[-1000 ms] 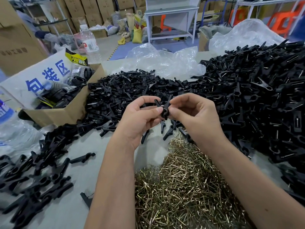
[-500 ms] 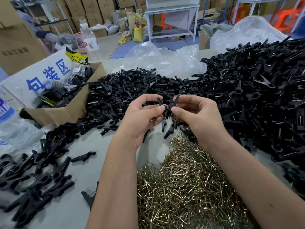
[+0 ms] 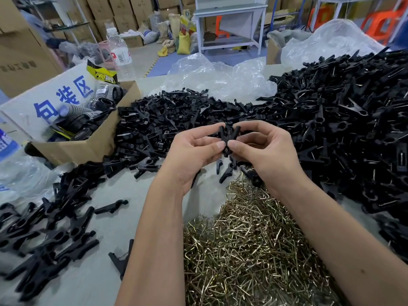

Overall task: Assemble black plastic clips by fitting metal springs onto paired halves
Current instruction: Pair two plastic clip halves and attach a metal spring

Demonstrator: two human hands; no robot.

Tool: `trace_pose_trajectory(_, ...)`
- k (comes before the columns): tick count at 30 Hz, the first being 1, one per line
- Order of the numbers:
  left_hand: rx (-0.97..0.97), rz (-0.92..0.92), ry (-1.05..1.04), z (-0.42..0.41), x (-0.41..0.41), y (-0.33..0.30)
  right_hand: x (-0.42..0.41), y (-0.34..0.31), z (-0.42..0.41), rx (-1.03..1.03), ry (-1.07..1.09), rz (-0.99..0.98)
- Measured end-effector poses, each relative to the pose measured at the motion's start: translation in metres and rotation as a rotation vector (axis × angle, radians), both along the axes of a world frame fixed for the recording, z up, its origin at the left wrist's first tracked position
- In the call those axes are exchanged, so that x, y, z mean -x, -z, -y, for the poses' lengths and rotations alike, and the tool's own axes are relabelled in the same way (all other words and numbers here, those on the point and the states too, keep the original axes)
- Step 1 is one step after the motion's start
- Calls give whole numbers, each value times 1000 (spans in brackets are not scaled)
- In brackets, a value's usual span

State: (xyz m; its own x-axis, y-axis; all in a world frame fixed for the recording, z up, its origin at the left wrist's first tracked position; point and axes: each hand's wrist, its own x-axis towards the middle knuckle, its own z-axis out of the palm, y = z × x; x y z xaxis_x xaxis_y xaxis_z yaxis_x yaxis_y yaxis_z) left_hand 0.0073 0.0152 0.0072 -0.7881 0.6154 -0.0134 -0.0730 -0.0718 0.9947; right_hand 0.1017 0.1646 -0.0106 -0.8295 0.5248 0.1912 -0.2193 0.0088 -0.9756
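The pair of black plastic clip halves (image 3: 227, 138) sits crossed in an X between the two hands, raised above the table, with its lower end pinched where the thumbs meet and its upper prongs spread free above the fingers.

Below the hands, the grey table surface (image 3: 92, 281) carries a heap of brass-coloured bent wire springs (image 3: 247, 250). A large mound of black clips with springs fitted (image 3: 344, 120) rises to the right; a lower pile of loose black clip halves (image 3: 167, 115) lies behind the hands. An open brown cardboard box (image 3: 88, 146) stands at the left. Stacked cartons and a white metal table (image 3: 229, 21) occupy the room behind.

The left hand (image 3: 192, 155) pinches the halves between thumb and curled forefinger. The right hand (image 3: 267, 151) pinches them likewise, fingers curled around the opposite side.
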Motion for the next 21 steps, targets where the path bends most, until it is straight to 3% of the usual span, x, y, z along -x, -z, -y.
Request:
trace_pose_trajectory(5, 99, -215, 37, -1, -2, 0, 0, -2, 2, -4, 24, 15)
trace_pose_trajectory(13, 110, -212, -30, 4, -2, -2, -4, -10, -5, -9, -129, 63)
trace_pose_trajectory(15, 140, -225, -119, 7, 0, -2, -7, -14, -10, -232, -143, 150)
trace_pose_trajectory(18, 137, -196, -252, 13, 7, 0, -10, -21, -14, -878, -258, 420)
trace_pose_trajectory(21, 121, -187, -304, 16, 9, 1, -12, -25, -2, -1115, -384, 633)
